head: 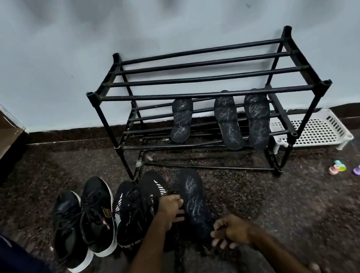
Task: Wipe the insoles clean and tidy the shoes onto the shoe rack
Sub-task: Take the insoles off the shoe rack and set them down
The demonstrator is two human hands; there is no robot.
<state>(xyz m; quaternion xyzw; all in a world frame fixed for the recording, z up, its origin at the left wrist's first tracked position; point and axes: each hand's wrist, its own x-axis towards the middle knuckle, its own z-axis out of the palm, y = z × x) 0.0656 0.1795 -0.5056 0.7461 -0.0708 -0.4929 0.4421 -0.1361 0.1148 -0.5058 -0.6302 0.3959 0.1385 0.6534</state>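
Insole extraction, seemingly: right grip pinches its near end, left grip clasps shoe; next, lift toward far rack.

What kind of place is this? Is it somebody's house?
Probably a home, in a hallway or entry corner. A black shoe rack stands against the wall, sneakers are lined up on the dark stone floor, and small plastic toys lie nearby.

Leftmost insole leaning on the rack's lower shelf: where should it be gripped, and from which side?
Probably pinch the near, lower end of the insole, coming from the front. It is thin and flat, slanted across the bars of the shoe rack, its far end tucked behind the top front bar.
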